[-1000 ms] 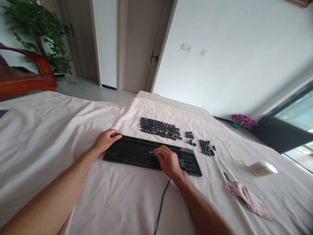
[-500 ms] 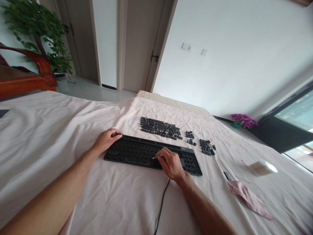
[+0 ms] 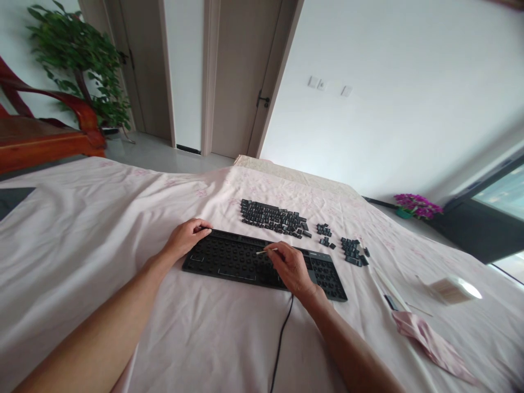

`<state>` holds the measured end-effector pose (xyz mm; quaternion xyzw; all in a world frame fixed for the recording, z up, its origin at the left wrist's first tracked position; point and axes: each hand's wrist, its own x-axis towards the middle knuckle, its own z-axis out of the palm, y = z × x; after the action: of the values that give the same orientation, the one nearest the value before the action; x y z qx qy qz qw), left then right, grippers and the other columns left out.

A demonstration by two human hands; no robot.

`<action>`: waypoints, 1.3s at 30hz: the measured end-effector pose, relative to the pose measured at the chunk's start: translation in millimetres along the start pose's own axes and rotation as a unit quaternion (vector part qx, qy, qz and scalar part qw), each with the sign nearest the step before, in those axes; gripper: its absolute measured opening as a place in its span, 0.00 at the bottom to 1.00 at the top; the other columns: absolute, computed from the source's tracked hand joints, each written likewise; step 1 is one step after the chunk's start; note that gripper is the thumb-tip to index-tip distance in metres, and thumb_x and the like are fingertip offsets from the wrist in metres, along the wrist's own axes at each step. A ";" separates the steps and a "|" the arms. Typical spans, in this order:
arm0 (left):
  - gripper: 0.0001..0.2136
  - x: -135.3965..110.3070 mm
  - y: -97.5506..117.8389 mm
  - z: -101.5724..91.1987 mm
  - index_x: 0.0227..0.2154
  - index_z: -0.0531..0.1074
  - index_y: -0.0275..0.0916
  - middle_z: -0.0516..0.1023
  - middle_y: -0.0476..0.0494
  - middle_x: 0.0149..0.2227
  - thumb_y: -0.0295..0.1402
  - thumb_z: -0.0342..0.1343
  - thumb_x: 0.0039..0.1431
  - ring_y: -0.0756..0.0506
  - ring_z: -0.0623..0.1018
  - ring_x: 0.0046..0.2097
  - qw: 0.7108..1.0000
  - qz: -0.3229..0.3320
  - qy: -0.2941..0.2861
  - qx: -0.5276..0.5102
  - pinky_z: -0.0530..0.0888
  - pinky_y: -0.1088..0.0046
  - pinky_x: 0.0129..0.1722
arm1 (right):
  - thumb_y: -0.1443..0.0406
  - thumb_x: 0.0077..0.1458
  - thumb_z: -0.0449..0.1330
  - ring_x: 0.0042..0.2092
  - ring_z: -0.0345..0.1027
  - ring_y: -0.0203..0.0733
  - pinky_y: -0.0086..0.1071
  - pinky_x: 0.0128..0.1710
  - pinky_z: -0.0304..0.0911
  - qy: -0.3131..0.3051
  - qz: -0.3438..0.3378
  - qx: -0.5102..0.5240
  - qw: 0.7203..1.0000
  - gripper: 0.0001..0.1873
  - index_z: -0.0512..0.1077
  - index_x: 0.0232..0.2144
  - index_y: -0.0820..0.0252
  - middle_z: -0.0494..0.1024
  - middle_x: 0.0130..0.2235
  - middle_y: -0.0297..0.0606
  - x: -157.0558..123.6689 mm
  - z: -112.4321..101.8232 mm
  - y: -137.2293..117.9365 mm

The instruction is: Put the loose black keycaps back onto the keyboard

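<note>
A black keyboard [image 3: 235,257] with its keycaps off lies on a pale pink bedsheet. At its far left corner, my left hand [image 3: 189,237] grips the edge between thumb and fingers. My right hand [image 3: 292,268] is closed on a thin cotton swab [image 3: 261,252], whose tip hovers over or touches the middle keys area; I cannot tell which. The right hand hides part of the keyboard behind it. Beyond the keyboard, loose black keycaps [image 3: 272,218] are laid out in rows, with smaller groups of keycaps [image 3: 352,252] to the right.
A black cable [image 3: 282,333] runs from the keyboard toward me. To the right are a clear container of swabs [image 3: 453,289], a small dark piece [image 3: 391,302] and a pink cloth [image 3: 434,346]. A wooden chair [image 3: 49,128] stands at the far left.
My right hand has moved the swab toward the keyboard's far edge and slightly left. My left hand keeps its hold on the corner. The whole view has shifted a little.
</note>
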<state>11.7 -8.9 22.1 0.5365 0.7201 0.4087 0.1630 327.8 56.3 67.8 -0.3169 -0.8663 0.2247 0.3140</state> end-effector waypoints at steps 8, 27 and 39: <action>0.14 1.5 -1.5 1.0 0.37 0.78 0.44 0.80 0.49 0.34 0.44 0.53 0.53 0.44 0.77 0.36 1.000 0.004 0.002 0.000 0.71 0.70 0.38 | 0.64 0.63 0.54 0.39 0.73 0.39 0.29 0.41 0.64 0.028 -0.006 -0.059 0.998 0.11 0.77 0.38 0.52 0.78 0.37 0.35 15.1 36.7 -0.8; 0.14 1.8 -5.0 2.3 0.38 0.78 0.44 0.81 0.49 0.37 0.44 0.54 0.54 0.45 0.77 0.36 1.000 0.017 0.004 -0.011 0.71 0.71 0.39 | 0.65 0.65 0.52 0.38 0.73 0.37 0.26 0.35 0.59 -0.001 -0.018 -0.147 0.989 0.11 0.74 0.41 0.52 0.77 0.38 0.34 8.0 34.2 -3.3; 0.14 2.6 -7.4 2.6 0.38 0.78 0.45 0.81 0.50 0.37 0.43 0.55 0.54 0.45 0.78 0.37 1.000 0.014 0.001 -0.015 0.71 0.72 0.39 | 0.64 0.66 0.47 0.34 0.68 0.36 0.26 0.36 0.58 -0.033 -0.059 -0.122 0.990 0.12 0.69 0.34 0.58 0.72 0.34 0.36 -4.6 20.3 -9.1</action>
<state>7.8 -6.2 15.4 0.5435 0.7065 0.4224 0.1644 312.9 42.9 57.1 -0.2932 -0.9145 0.1086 0.2567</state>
